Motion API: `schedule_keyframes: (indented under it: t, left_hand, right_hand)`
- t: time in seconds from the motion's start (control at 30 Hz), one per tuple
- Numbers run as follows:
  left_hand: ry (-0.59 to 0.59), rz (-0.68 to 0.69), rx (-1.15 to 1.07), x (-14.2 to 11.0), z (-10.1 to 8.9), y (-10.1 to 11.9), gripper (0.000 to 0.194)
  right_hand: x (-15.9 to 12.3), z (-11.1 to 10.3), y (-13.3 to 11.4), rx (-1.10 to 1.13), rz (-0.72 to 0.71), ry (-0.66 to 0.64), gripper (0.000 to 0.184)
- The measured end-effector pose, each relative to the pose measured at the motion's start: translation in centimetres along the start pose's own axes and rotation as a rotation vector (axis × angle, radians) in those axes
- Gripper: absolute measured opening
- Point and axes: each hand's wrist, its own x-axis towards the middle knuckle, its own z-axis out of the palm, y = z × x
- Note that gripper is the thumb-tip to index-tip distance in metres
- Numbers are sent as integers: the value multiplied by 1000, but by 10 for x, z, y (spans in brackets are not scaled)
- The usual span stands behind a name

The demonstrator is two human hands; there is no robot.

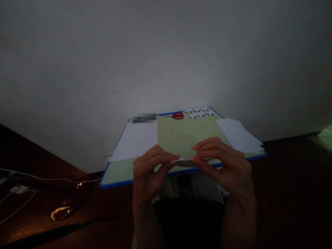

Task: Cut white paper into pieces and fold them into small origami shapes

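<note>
A small piece of folded white paper (184, 162) is held up between my two hands, above the near edge of the table. My left hand (153, 169) pinches its left end between thumb and fingers. At the other end, the thumb and index finger of my right hand (223, 164) close on the paper, with the other fingers curled above. The paper is seen nearly edge-on, so its folds are hard to make out.
On the green table (186, 133) with a blue rim lie red-handled scissors (177, 116), several folded white paper shapes (199, 112), a stack of paper (240, 135) at right and a white sheet (138, 140) at left. A wall (166, 58) stands behind; a white cable (52, 178) runs at left.
</note>
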Motion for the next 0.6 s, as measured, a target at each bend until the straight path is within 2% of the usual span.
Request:
schedule_keyframes:
  t: [0.13, 0.27, 0.43, 0.6]
  left_hand:
    - [38, -7, -16, 1, 1, 2, 23]
    - [37, -16, -41, 2, 2, 5, 21]
    - [14, -11, -79, 4, 4, 6, 22]
    - [54, 28, -67, 6, 9, 5, 23]
  right_hand:
    - [-2, -2, -1, -43, 21, -28, 22]
    - [0, 1, -1, -16, 20, -14, 16]
    - [3, 4, -3, 24, 20, 19, 18]
    - [3, 5, -4, -4, 1, 26, 18]
